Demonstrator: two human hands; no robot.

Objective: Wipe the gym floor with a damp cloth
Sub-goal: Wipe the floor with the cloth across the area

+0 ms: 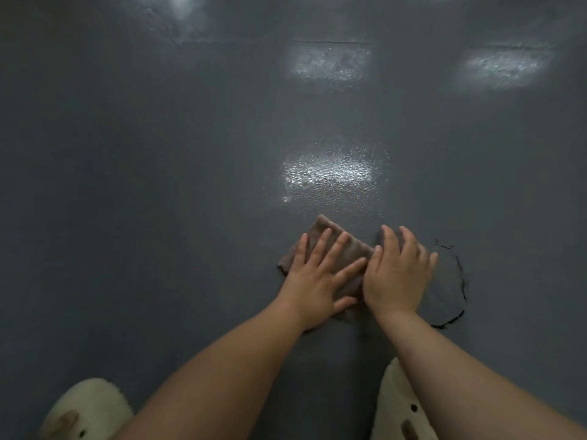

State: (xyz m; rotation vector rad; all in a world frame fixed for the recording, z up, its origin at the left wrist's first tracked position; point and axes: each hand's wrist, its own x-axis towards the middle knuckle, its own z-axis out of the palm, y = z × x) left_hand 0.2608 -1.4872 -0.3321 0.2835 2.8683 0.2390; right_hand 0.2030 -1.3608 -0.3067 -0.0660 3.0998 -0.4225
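From my head camera, both my hands lay flat on the cloth (341, 249), side by side and nearly touching. My left hand (317, 281) was spread wide, fingers straight and fanned apart, palm pressing the near left part of the cloth. My right hand (397, 277) was flat too, fingers straight and closer together, covering the cloth's right part; neither hand gripped or pinched anything. The cloth, a brownish folded rectangle, sat on the dark grey floor (158, 185) just ahead of me, below a bright wet-looking patch of reflected light (330, 173). Its long axis ran from near left to far right, with one corner pointing away from me. A thin dark curved crack (462, 281) lay just right of my right hand. My pale slippers (92, 404) showed at the bottom edge.
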